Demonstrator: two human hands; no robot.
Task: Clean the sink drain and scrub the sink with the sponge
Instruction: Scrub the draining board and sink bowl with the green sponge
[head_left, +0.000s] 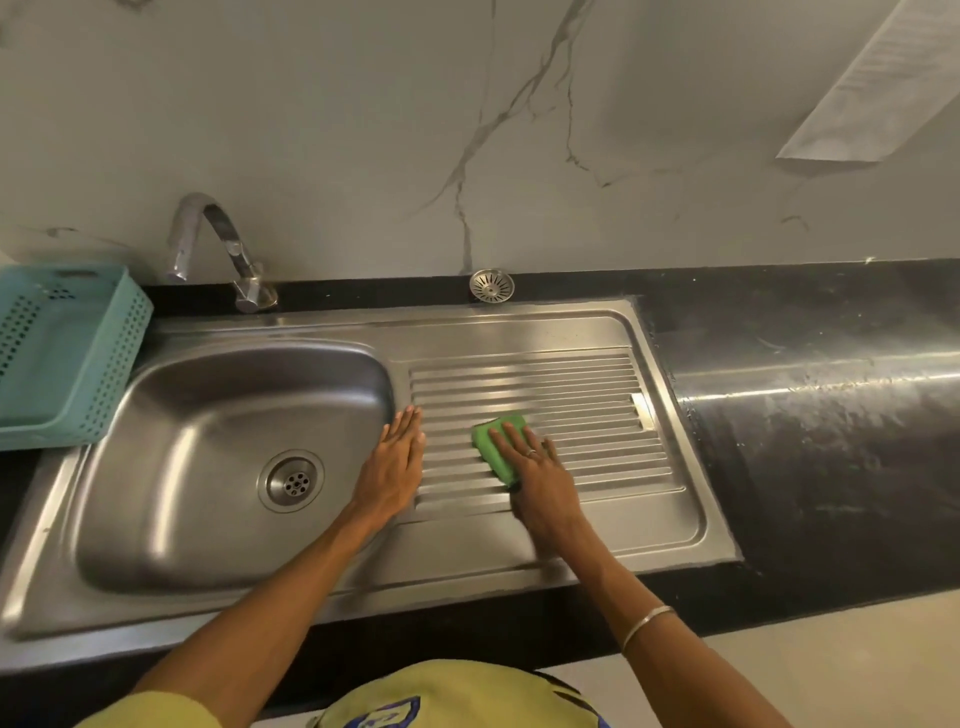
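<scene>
A steel sink has a bowl on the left with an open drain and a ribbed drainboard on the right. A green sponge lies on the ribs. My right hand presses flat on the sponge with straight fingers. Just right of the bowl's edge, my left hand rests flat on the drainboard's left end. The round drain strainer sits on the black counter behind the drainboard.
A curved tap stands behind the bowl. A teal perforated basket sits at the sink's left edge. Black counter extends to the right, with a marble wall behind.
</scene>
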